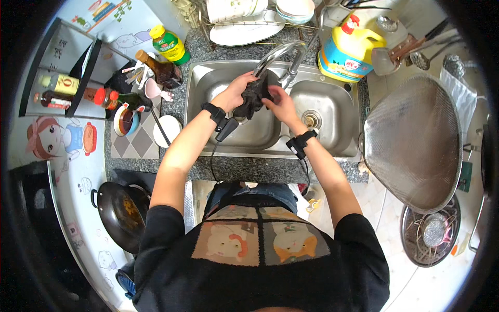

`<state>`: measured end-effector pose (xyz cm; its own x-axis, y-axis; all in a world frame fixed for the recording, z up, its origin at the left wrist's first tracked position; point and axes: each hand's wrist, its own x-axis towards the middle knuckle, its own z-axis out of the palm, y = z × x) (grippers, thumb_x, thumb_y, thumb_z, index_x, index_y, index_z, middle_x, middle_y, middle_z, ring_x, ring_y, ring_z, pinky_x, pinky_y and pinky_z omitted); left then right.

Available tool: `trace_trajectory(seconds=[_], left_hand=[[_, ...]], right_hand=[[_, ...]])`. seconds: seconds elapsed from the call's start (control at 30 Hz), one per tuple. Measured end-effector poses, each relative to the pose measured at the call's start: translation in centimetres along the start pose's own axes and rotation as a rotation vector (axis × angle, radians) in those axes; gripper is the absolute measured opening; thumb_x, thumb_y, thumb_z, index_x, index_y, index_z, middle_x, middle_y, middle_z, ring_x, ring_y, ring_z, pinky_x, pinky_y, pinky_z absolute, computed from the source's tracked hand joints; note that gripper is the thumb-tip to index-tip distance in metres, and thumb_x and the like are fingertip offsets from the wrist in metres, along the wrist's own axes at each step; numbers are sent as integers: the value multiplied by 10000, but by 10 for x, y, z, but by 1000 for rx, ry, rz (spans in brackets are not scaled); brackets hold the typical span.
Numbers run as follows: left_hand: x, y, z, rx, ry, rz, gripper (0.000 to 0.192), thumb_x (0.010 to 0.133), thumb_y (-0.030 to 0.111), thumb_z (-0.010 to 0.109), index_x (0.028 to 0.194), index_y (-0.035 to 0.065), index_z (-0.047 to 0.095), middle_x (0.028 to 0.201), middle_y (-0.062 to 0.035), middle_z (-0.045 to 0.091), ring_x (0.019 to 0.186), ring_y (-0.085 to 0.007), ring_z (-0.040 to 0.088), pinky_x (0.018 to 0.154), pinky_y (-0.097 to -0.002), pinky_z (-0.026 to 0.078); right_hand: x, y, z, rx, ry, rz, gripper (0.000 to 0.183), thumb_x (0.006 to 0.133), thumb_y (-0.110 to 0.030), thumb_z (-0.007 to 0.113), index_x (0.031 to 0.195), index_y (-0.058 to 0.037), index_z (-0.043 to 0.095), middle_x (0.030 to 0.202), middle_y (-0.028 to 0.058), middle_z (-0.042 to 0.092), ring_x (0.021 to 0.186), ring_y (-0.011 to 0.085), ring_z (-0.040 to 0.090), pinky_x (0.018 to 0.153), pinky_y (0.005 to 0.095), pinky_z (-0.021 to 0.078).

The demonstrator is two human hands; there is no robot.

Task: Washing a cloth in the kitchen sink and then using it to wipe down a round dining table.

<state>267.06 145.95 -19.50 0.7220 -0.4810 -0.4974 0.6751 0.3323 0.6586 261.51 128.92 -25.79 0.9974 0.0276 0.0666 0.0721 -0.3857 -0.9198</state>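
A bunched dark cloth, which looks wet, hangs under the spout of the chrome faucet. My left hand grips its left side, fingers reaching over the upper part. At the cloth's right edge, the thumb and curled fingers of my right hand pinch the fabric; part of this grip is hidden. Both hands are above the left basin of a stainless steel double sink. Whether water is running cannot be made out. The cloth partly covers the left drain.
Right of the faucet stands a yellow detergent jug. A dish rack is behind the sink. Bottles, including a green-and-yellow one, and a white round lid lie left. A large mesh strainer hangs right; a wok sits lower left.
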Motion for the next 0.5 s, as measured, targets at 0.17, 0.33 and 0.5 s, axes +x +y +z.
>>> trace_trajectory(seconds=[0.17, 0.33, 0.5], left_hand=[[15, 2, -1, 90, 8, -120, 185, 872, 138, 506, 1044, 70, 519, 963, -71, 600, 838, -185, 601, 724, -325, 505], [13, 4, -5, -22, -98, -46, 282, 811, 71, 536, 1091, 60, 502, 959, -66, 603, 852, -187, 599, 754, -321, 486], [2, 7, -14, -25, 7, 11, 341, 787, 47, 565, 1124, 53, 512, 961, -70, 614, 832, -196, 605, 755, -329, 485]], right_hand=[[16, 1, 17, 222, 37, -151, 627, 679, -159, 746, 1193, 5, 427, 1170, 166, 509, 1018, 270, 527, 840, 351, 431], [34, 27, 12, 312, -287, -21, 501, 629, -150, 779, 1047, 7, 551, 943, 122, 599, 888, 235, 560, 769, 346, 442], [48, 4, -2, -70, -306, -51, 264, 699, -155, 714, 887, -1, 613, 822, 88, 616, 744, 164, 571, 682, 285, 445]])
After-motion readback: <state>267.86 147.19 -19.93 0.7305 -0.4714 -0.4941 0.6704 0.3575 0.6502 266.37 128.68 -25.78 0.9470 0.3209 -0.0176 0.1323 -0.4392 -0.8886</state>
